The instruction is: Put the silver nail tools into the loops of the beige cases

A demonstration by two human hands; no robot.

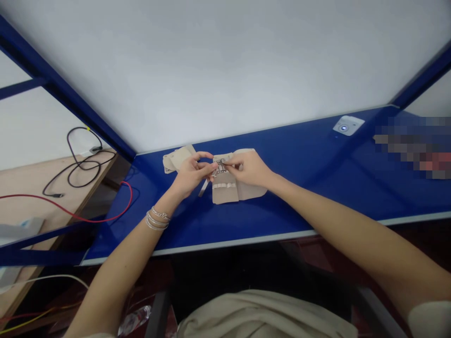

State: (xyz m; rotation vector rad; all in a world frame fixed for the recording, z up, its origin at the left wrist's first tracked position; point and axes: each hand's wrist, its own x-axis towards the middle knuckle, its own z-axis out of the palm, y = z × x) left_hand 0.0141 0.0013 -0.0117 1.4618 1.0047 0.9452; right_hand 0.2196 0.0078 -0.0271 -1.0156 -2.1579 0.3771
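A beige fold-out case (225, 195) lies spread on the blue table, with a row of pale loops across its lower part. Over its upper part, my left hand (193, 172) and my right hand (251, 168) meet from either side. Both have thumb and fingers drawn together at small dark, thin pieces (221, 164) whose kind is too small to make out. A pale strap (203, 188) hangs out at the case's left side. Behind my left hand lies another beige piece (178, 157), partly covered by the hand.
A white device (348, 126) with a round lit spot sits at the table's back right. A blurred-out patch (419, 145) covers the right end. Black cable (82, 164) coils on a wooden surface at left; a red cable (102, 219) loops over the table's left edge.
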